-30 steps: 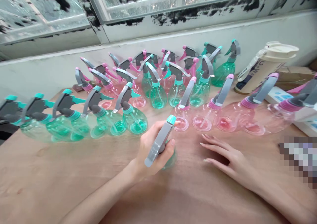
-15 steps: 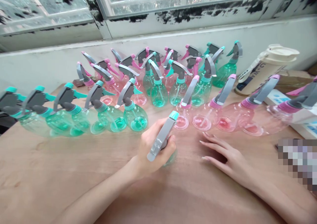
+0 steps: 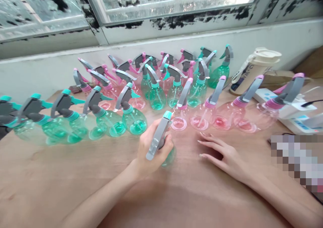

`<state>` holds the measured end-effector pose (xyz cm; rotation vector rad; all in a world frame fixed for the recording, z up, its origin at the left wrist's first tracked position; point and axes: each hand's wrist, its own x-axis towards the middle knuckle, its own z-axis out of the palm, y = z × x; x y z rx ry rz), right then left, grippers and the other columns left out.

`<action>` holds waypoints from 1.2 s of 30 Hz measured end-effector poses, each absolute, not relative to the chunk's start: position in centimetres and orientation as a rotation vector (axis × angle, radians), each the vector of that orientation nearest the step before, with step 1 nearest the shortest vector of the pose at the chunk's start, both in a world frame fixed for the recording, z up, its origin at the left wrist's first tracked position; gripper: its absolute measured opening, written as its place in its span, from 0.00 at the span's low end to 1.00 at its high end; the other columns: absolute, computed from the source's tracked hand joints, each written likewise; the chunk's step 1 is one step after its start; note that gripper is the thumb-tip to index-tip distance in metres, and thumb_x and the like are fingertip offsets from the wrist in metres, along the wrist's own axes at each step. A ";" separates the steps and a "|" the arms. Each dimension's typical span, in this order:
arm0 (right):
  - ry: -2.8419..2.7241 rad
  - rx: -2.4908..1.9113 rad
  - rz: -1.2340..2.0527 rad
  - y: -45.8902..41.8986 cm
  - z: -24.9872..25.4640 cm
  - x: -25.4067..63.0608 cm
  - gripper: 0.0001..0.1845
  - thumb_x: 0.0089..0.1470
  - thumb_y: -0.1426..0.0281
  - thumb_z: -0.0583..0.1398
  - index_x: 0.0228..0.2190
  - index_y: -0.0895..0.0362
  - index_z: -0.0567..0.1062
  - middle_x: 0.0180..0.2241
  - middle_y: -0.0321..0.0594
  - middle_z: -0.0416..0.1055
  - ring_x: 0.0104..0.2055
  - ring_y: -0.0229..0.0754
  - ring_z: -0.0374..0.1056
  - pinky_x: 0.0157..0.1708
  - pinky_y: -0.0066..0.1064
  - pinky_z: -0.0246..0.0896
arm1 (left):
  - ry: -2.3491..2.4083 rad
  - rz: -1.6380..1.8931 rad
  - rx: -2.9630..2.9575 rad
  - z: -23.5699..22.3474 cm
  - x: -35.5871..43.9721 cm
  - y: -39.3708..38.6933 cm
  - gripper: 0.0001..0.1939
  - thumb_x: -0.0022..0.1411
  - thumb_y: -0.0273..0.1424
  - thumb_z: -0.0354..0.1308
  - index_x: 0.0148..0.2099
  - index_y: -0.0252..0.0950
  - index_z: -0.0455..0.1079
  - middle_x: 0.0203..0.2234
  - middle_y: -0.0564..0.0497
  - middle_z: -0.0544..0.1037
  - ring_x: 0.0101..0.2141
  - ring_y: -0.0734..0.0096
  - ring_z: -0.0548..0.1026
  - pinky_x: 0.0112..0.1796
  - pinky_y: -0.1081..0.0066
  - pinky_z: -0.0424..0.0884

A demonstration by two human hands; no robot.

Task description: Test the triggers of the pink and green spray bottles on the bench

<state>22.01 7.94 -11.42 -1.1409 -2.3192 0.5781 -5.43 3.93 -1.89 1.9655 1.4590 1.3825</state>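
Note:
My left hand [image 3: 152, 147] is wrapped round the neck of a green spray bottle [image 3: 158, 135] with a grey and teal trigger head. Much of that bottle's body is hidden beneath the hand. My right hand [image 3: 220, 155] lies on the wooden table [image 3: 191, 194], fingers stretched and apart, holding nothing. Just beyond it stands a row of pink spray bottles [image 3: 199, 120]. To the left of my left hand is a row of green spray bottles [image 3: 135, 120], their nozzles facing away.
Behind these rows, several more pink and green spray bottles [image 3: 156, 98] crowd toward the wall. A cream coffee tumbler [image 3: 254, 70] stands at the back right. White power strips [image 3: 294, 115] lie at the right, and a blurred-out flat object [image 3: 297, 164] sits nearer me.
The view has shifted slightly, so most things appear a little further left, with more of the power strips showing. My left hand keeps its grip on the green spray bottle; my right hand stays spread.

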 end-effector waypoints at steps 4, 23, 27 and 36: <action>-2.311 -1.142 0.584 8.0 -11.4 21.9 0.20 0.61 0.57 0.58 0.53 0.48 0.74 0.61 0.43 0.68 0.63 0.56 0.62 0.59 0.55 0.62 | 1.491 1.366 1.955 -1.7 -5.4 3.8 0.17 0.63 0.28 0.52 0.54 0.39 0.66 0.37 0.48 0.77 0.33 0.67 0.78 0.41 0.63 0.77; -2.283 -1.137 0.574 8.1 -11.0 21.6 0.21 0.60 0.57 0.60 0.53 0.48 0.75 0.59 0.43 0.70 0.62 0.56 0.64 0.59 0.54 0.63 | 1.332 1.369 2.007 -1.7 -5.8 3.8 0.17 0.64 0.28 0.54 0.55 0.37 0.65 0.46 0.43 0.77 0.46 0.60 0.77 0.41 0.63 0.77; -2.271 -1.155 0.595 8.2 -10.8 21.6 0.20 0.60 0.57 0.60 0.52 0.48 0.75 0.59 0.43 0.70 0.61 0.56 0.66 0.58 0.53 0.64 | 1.374 1.372 2.015 -1.8 -5.6 3.7 0.17 0.65 0.27 0.54 0.56 0.37 0.65 0.46 0.44 0.77 0.41 0.64 0.79 0.41 0.64 0.77; -2.265 -1.103 0.604 8.8 -10.4 21.8 0.18 0.60 0.59 0.59 0.50 0.49 0.75 0.57 0.44 0.72 0.59 0.54 0.67 0.58 0.51 0.65 | 1.437 1.394 1.986 -1.9 -5.4 3.8 0.16 0.65 0.29 0.54 0.55 0.38 0.66 0.37 0.49 0.77 0.38 0.66 0.79 0.39 0.66 0.77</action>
